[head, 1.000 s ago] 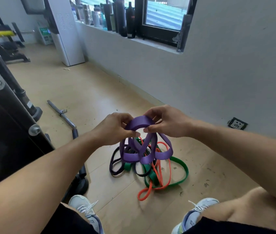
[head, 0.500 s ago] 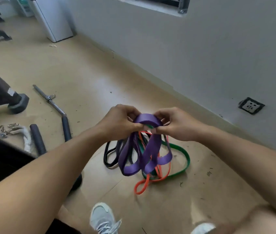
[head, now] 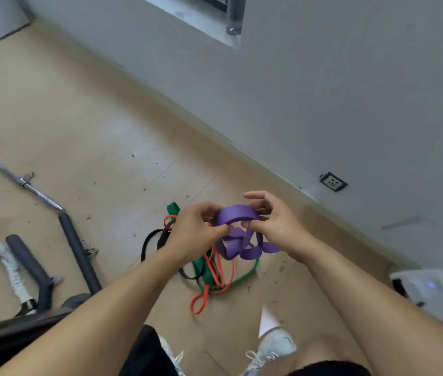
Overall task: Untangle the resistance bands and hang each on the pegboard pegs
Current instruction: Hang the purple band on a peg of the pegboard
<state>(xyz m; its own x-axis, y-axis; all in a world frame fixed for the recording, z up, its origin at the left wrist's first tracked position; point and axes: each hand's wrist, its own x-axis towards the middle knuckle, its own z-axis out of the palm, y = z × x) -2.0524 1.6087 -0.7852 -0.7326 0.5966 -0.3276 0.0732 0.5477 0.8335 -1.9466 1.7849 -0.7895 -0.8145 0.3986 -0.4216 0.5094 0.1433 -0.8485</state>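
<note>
A wide purple band (head: pixel 238 215) arches between my two hands above the floor, its lower loops dangling. My left hand (head: pixel 194 226) pinches its left end with curled fingers. My right hand (head: pixel 270 222) holds the right side between thumb and fingers, with the upper fingers spread. Below them a tangle lies on the wooden floor: a green band (head: pixel 243 278), an orange band (head: pixel 201 305) and a black band (head: pixel 147 244). No pegboard is in view.
A metal cable bar with black grips (head: pixel 60 221) and a rope handle (head: pixel 11 270) lie on the floor at the left. The grey wall with a socket (head: pixel 333 182) runs close on the right. My shoes (head: pixel 274 348) stand just below the tangle.
The view has tilted down and right. The purple band is lifted clearer of the pile, and my right hand's upper fingers have spread off it.
</note>
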